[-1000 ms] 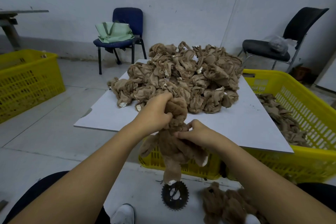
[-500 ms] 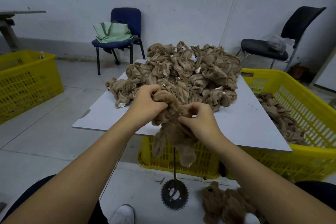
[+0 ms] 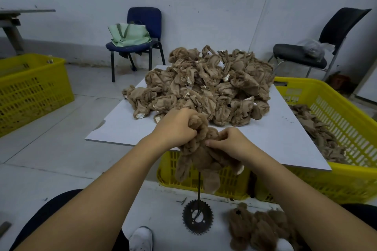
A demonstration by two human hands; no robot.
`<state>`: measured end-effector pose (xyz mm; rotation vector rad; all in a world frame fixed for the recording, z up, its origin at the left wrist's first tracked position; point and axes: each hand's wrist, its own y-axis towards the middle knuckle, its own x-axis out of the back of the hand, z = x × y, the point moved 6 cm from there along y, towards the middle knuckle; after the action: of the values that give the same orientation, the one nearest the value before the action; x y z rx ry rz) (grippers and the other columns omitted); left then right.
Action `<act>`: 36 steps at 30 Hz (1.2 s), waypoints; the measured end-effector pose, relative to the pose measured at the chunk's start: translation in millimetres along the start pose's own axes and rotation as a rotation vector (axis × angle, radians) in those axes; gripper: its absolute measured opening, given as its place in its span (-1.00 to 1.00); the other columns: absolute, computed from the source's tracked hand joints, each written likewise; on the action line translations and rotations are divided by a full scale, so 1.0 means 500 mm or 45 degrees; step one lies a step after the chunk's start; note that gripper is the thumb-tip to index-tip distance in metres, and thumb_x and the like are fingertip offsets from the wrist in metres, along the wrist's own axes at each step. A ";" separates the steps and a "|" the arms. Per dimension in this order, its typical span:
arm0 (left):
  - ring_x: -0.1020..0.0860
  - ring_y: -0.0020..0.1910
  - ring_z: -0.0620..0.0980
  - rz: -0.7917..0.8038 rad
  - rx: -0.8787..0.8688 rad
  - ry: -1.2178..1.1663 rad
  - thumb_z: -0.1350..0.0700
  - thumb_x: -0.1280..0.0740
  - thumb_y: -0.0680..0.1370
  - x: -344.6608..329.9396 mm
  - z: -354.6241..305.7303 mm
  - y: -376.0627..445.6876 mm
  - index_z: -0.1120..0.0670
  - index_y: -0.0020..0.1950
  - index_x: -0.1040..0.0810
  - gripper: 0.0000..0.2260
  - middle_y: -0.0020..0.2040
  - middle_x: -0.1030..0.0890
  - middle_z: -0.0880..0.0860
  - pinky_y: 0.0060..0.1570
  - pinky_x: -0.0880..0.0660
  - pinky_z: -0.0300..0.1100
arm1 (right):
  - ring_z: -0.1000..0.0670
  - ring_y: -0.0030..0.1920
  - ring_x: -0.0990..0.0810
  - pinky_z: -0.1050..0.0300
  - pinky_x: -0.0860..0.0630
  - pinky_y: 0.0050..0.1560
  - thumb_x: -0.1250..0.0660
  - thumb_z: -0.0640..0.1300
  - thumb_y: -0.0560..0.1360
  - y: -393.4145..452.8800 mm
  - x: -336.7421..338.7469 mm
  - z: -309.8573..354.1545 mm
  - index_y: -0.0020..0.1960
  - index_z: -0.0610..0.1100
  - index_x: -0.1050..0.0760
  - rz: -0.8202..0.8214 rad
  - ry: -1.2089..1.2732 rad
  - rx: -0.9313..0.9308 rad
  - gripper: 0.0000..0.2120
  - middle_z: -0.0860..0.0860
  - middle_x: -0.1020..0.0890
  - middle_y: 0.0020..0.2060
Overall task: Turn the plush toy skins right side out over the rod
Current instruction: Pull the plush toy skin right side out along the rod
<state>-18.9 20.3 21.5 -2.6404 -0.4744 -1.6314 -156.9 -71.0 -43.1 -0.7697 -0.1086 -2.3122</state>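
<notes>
Left hand (image 3: 177,126) and right hand (image 3: 228,144) both grip plush skin (image 3: 201,157) atop rod (image 3: 199,186); pull fur evenly downward, keeping rod centred.

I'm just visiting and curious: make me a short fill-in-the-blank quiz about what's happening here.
1. Both hands, left and right, grip a brown plush ____.
2. The rod stands on a toothed ____.
3. The pile of unturned skins lies on a white ____.
4. The crates are ____.

Missing words: skin; gear; board; yellow
</notes>
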 end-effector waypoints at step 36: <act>-0.28 -0.39 0.01 -0.158 0.252 -0.839 0.44 -0.28 0.43 0.063 0.029 -0.003 0.24 -0.42 -0.49 -0.76 -0.41 -0.31 0.10 -0.45 -0.25 -0.27 | 0.19 -0.36 -0.60 0.39 -0.45 -0.39 -0.40 -0.15 0.57 -0.017 0.041 0.122 -0.14 -0.20 -0.63 0.056 0.308 0.345 -0.85 0.04 -0.64 -0.33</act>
<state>6.7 32.2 42.3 -2.9760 -0.7648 -0.6336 -144.0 -59.5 19.7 -0.3510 -0.2859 -2.2680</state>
